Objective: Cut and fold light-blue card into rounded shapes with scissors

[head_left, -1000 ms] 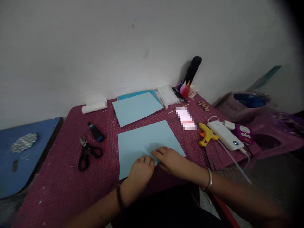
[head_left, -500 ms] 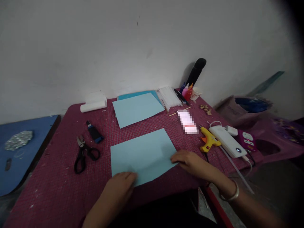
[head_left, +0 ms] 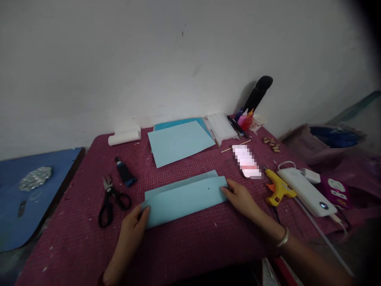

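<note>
A light blue sheet of paper lies in front of me with its near part turned up and over toward the back. A strip of its far edge shows behind the folded part. My left hand pinches the left end of the fold, thumb on top. At the opposite end, my right hand grips the right corner between thumb and fingers. Another light blue sheet rests just beyond, on top of a darker blue one. Black-handled scissors lie open to the left of my left hand.
A utility knife and white roll lie left. At right are a pixelated phone, yellow glue gun, white power bank and purple power strip. White sticks and paint bottles stand near the wall.
The near sheet was lying flat; its near edge is now folded up and away from me. Both hands have moved to its ends. The view has shifted slightly.
</note>
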`<act>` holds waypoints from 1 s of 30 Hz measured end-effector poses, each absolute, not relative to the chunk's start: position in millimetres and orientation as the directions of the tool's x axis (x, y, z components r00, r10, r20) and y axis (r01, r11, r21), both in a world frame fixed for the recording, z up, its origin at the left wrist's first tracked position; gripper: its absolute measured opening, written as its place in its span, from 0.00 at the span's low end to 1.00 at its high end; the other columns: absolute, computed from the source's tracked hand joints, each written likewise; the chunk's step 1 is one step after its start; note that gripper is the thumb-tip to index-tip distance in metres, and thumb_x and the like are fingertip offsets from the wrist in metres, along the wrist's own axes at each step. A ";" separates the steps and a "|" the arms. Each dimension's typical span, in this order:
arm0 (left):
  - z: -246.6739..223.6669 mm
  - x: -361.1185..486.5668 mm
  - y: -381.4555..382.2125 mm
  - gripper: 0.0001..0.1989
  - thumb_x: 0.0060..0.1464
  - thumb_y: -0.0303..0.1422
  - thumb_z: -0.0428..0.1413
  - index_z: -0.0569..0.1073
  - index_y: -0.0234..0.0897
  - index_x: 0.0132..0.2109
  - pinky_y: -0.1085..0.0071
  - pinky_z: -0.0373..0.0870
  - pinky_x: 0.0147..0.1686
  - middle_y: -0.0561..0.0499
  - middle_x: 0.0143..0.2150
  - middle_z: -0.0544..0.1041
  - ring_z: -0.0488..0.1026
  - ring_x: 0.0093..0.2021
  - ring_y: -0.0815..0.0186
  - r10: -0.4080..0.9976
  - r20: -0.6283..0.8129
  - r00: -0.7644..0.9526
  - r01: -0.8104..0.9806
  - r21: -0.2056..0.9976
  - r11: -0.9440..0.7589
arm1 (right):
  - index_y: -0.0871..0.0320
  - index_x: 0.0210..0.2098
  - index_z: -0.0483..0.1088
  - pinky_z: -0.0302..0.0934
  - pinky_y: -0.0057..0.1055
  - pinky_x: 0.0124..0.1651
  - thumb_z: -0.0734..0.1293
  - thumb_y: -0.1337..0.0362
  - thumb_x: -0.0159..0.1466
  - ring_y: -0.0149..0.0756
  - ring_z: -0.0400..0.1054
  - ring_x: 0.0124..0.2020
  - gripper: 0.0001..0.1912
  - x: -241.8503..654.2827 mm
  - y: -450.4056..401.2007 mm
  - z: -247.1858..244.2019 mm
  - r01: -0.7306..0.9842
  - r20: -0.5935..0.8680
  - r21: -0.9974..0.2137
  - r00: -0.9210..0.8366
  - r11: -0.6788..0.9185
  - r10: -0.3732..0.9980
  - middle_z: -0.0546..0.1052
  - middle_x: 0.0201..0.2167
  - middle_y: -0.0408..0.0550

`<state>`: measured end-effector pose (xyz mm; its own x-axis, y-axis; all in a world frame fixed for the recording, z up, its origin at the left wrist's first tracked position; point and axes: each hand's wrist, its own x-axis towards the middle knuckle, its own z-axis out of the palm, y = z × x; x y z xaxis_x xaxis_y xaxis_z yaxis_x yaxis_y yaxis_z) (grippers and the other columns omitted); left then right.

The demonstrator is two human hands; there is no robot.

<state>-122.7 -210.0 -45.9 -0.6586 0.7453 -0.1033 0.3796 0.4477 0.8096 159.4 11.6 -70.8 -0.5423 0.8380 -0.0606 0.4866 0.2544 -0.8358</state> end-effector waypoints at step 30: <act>-59.0 -117.5 -177.7 0.17 0.63 0.40 0.43 0.66 0.35 0.52 0.67 0.60 0.26 0.45 0.33 0.79 0.78 0.32 0.55 0.642 -0.097 -0.760 0.647 -0.022 0.762 | 0.58 0.46 0.66 0.50 0.30 0.28 0.58 0.59 0.66 0.42 0.74 0.28 0.13 119.1 19.8 -68.2 0.894 -0.116 -0.170 -0.436 0.414 0.893 0.78 0.27 0.49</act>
<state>-117.5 -177.7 -59.0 -0.7603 0.6424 -0.0965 0.6469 0.7623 -0.0219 119.1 19.8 -68.2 -0.4355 0.8927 -0.1157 0.8942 0.4142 -0.1701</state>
